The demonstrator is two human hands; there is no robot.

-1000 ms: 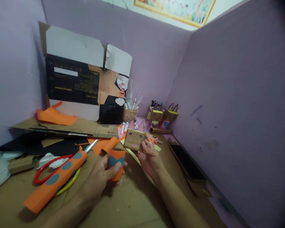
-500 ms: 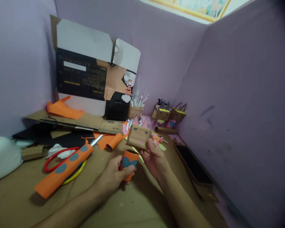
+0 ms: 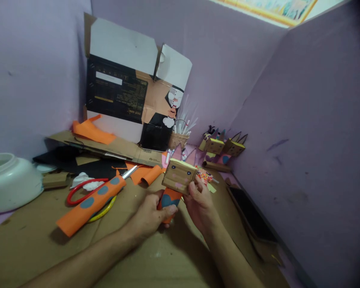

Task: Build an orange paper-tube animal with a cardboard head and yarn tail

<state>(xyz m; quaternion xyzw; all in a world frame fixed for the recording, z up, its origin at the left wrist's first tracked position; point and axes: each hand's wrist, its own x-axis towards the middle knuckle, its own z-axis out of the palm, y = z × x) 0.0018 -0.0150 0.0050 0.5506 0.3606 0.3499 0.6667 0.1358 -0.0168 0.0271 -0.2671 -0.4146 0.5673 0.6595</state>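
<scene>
Partly hidden: orange tube [image 3: 169, 199] | left hand [image 3: 152, 213] clamping it | right hand [image 3: 199, 199] pinching cardboard head [image 3: 179, 176]

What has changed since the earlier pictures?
The orange tube has moved right, under the cat-eared cardboard head, which now hides its top edge. The left hand still holds the tube, the right hand the head. The scissors still lie under the spotted orange roll.

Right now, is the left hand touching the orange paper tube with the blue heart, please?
Touching: the head view shows the left hand gripping the tube, thumb across its front.
</scene>
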